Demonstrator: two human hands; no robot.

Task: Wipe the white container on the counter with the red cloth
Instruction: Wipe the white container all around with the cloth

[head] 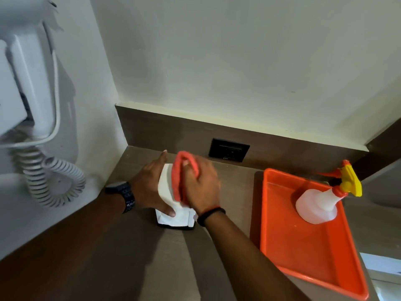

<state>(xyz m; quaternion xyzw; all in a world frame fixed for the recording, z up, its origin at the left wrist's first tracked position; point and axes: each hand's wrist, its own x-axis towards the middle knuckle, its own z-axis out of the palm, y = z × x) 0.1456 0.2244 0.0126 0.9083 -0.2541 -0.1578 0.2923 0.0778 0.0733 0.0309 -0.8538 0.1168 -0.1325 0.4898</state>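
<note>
Both of your hands are on the white plastic container (168, 187), which stands on the brown wood-grain counter (130, 257) near the back corner. Your left hand (149, 187) grips its left side, thumb low on the front. Your right hand (200, 187) is closed over the folded red cloth (181, 170), pressing it against the container's upper right side. Well apart to the right, a translucent spray bottle with a yellow trigger (319, 205) stands in an orange plastic tray (303, 246).
</note>
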